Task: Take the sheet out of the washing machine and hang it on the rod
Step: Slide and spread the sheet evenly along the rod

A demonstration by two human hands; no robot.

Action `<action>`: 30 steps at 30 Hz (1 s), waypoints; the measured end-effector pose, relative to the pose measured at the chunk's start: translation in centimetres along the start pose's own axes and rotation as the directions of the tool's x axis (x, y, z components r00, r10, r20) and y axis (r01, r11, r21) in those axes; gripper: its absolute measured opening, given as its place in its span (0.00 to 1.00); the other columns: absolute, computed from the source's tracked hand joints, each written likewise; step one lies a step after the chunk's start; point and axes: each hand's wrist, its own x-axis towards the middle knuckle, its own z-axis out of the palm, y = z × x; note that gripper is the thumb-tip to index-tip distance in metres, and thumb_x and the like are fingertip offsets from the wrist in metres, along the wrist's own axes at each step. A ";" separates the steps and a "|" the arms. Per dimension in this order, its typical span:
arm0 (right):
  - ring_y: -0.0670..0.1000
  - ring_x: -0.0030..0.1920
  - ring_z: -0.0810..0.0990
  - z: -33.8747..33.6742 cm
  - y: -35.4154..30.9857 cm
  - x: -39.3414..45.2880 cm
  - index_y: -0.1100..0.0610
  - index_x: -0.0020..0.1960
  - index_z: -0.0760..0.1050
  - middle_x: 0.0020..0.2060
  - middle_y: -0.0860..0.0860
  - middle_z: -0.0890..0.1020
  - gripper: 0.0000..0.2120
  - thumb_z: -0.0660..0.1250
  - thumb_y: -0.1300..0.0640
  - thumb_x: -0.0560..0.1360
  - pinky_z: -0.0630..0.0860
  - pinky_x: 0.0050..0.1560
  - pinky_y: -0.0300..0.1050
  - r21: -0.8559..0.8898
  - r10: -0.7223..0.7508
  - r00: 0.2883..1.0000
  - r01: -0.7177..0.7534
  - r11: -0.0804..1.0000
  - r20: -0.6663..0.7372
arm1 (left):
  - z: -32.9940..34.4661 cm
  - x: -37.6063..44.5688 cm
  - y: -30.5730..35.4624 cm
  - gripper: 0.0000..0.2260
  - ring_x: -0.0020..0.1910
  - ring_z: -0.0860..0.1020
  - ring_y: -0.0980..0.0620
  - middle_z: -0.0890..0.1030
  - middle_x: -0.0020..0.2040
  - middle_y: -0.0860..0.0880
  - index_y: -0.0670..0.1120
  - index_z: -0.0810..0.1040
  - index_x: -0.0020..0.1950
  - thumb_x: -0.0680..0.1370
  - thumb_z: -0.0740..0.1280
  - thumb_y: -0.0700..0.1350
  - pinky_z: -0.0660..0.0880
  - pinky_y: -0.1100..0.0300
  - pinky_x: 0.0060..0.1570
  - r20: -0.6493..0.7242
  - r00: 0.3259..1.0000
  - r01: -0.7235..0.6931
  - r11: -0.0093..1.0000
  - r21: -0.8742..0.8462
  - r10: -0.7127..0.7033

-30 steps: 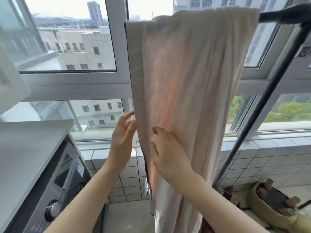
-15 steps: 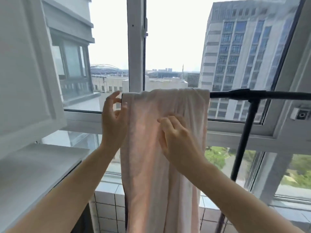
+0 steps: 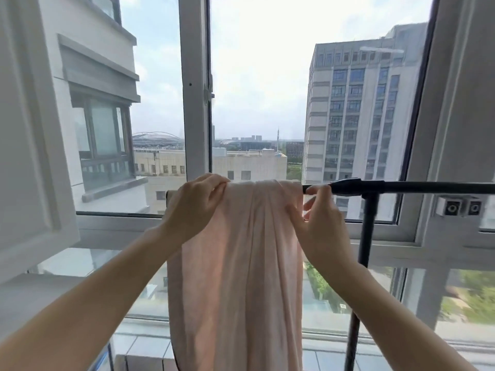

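Note:
A pale pink sheet [image 3: 241,263] hangs draped over the left end of a black horizontal rod [image 3: 401,187], falling straight down past the window sill. My left hand [image 3: 192,207] grips the sheet's top left edge at the rod, fingers curled over the fold. My right hand [image 3: 318,218] pinches the sheet's top right edge just below the rod, next to the rod's thicker black joint. The washing machine is out of view.
The rod rests on a black upright pole [image 3: 367,250] to the right of the sheet. Large windows [image 3: 257,103] fill the wall behind. An open white cabinet door [image 3: 32,156] stands at the left, over a grey ledge [image 3: 40,298].
My view tilted up. Both hands climbed from the sheet's middle to its top edge at the rod; the left now curls over the fold and the right moved to the right edge.

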 end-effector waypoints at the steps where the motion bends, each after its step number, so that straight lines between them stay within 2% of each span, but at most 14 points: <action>1: 0.48 0.38 0.78 0.0 0.0 0.0 0.57 0.57 0.68 0.39 0.47 0.78 0.17 0.66 0.46 0.77 0.76 0.37 0.47 0.035 0.048 0.999 -0.049 0.998 0.019 | 0.3 0.3 0.0 0.09 0.45 0.81 0.50 0.84 0.47 0.51 0.47 0.81 0.53 0.82 0.61 0.45 0.71 0.59 0.42 0.007 1.000 0.002 1.000 0.007 -0.002; 3: 0.44 0.35 0.79 0.0 0.0 0.1 0.58 0.53 0.73 0.35 0.46 0.79 0.16 0.66 0.46 0.77 0.78 0.37 0.41 0.060 0.069 0.997 -0.072 0.996 0.047 | 0.8 0.5 0.1 0.08 0.40 0.82 0.50 0.84 0.41 0.50 0.47 0.81 0.52 0.82 0.62 0.46 0.67 0.60 0.35 0.005 1.000 0.011 0.999 0.050 -0.011; 5: 0.40 0.34 0.77 0.2 -0.5 0.5 0.56 0.46 0.75 0.34 0.44 0.78 0.11 0.68 0.48 0.76 0.73 0.33 0.31 0.157 0.124 0.989 -0.135 0.978 0.079 | 1.2 0.5 -0.2 0.08 0.37 0.82 0.48 0.84 0.38 0.50 0.48 0.81 0.52 0.82 0.62 0.47 0.64 0.61 0.31 -0.021 1.000 -0.001 0.996 0.086 0.003; 7: 0.42 0.32 0.75 0.5 -0.9 1.2 0.55 0.43 0.75 0.33 0.45 0.78 0.09 0.67 0.50 0.76 0.69 0.29 0.30 0.274 0.209 0.971 -0.233 0.933 0.116 | 1.5 0.4 -0.5 0.11 0.37 0.82 0.47 0.84 0.38 0.50 0.48 0.81 0.52 0.82 0.60 0.49 0.65 0.60 0.31 -0.049 0.998 -0.028 0.995 0.092 0.033; 9: 0.45 0.30 0.73 0.8 -1.2 1.9 0.58 0.40 0.76 0.29 0.47 0.76 0.13 0.65 0.51 0.78 0.66 0.26 0.32 0.322 0.251 0.960 -0.279 0.905 0.128 | 1.8 0.4 -1.0 0.15 0.37 0.82 0.46 0.84 0.38 0.49 0.48 0.81 0.52 0.81 0.56 0.53 0.69 0.57 0.35 -0.053 0.997 -0.046 0.997 0.062 0.049; 11: 0.44 0.28 0.71 1.1 -1.5 2.3 0.57 0.36 0.74 0.27 0.47 0.74 0.14 0.64 0.53 0.79 0.64 0.25 0.32 0.288 0.237 0.964 -0.262 0.921 0.119 | 2.1 0.2 -1.5 0.18 0.39 0.81 0.46 0.84 0.39 0.50 0.50 0.80 0.52 0.80 0.52 0.56 0.70 0.55 0.38 -0.057 0.998 -0.037 0.998 0.048 0.039; 15: 0.45 0.26 0.74 0.3 -2.2 3.2 0.56 0.37 0.77 0.26 0.48 0.77 0.13 0.65 0.52 0.78 0.67 0.26 0.33 0.142 0.134 0.990 -0.138 0.980 0.036 | 2.5 0.1 -1.8 0.18 0.36 0.81 0.45 0.82 0.35 0.51 0.52 0.79 0.49 0.81 0.52 0.56 0.61 0.57 0.35 -0.108 0.993 -0.034 0.989 0.144 0.050; 17: 0.47 0.27 0.75 -0.5 -2.4 3.8 0.57 0.36 0.77 0.26 0.49 0.77 0.13 0.66 0.52 0.78 0.70 0.29 0.39 0.064 0.074 0.997 -0.072 0.995 -0.028 | 2.6 0.1 -1.7 0.18 0.37 0.81 0.45 0.82 0.36 0.51 0.52 0.78 0.49 0.81 0.51 0.57 0.61 0.57 0.35 -0.105 0.993 -0.040 0.985 0.166 0.058; 19: 0.45 0.26 0.75 -1.5 -2.3 4.4 0.56 0.36 0.77 0.25 0.48 0.77 0.13 0.65 0.54 0.78 0.68 0.29 0.39 -0.001 0.046 0.998 -0.047 0.999 -0.053 | 2.8 0.0 -1.7 0.18 0.37 0.81 0.44 0.82 0.36 0.51 0.52 0.77 0.49 0.81 0.50 0.57 0.63 0.58 0.35 -0.104 0.992 -0.051 0.985 0.163 0.068; 22: 0.45 0.24 0.72 -2.6 -1.8 5.4 0.59 0.37 0.77 0.24 0.49 0.76 0.13 0.65 0.55 0.78 0.66 0.28 0.38 0.002 0.067 0.996 -0.067 0.998 -0.057 | 2.7 0.0 -1.4 0.17 0.35 0.81 0.45 0.82 0.35 0.52 0.51 0.77 0.47 0.81 0.51 0.56 0.63 0.58 0.36 -0.118 0.988 -0.079 0.987 0.143 0.096; 27: 0.50 0.26 0.71 -4.7 -0.8 6.2 0.55 0.32 0.70 0.24 0.49 0.73 0.17 0.61 0.54 0.80 0.64 0.29 0.42 -0.015 0.162 0.965 -0.169 0.986 -0.205 | 2.5 -0.1 -1.6 0.19 0.34 0.80 0.45 0.82 0.34 0.52 0.50 0.78 0.47 0.81 0.51 0.56 0.64 0.58 0.34 -0.130 0.988 -0.071 0.989 0.129 0.088; 28: 0.52 0.27 0.73 -4.7 -0.9 5.7 0.56 0.32 0.70 0.24 0.50 0.73 0.19 0.61 0.52 0.80 0.66 0.30 0.44 -0.037 0.173 0.969 -0.182 0.983 -0.178 | 2.5 -0.1 -1.7 0.19 0.34 0.80 0.45 0.82 0.34 0.52 0.50 0.78 0.47 0.81 0.51 0.56 0.65 0.58 0.33 -0.128 0.989 -0.065 0.991 0.117 0.080; 30: 0.55 0.31 0.77 -3.9 -1.5 4.1 0.58 0.33 0.72 0.28 0.52 0.77 0.23 0.59 0.44 0.79 0.71 0.34 0.46 -0.135 0.221 0.975 -0.223 0.965 -0.026 | 2.6 0.0 -1.5 0.19 0.35 0.80 0.45 0.82 0.35 0.52 0.51 0.78 0.47 0.81 0.51 0.57 0.65 0.58 0.34 -0.128 0.989 -0.062 0.993 0.102 0.075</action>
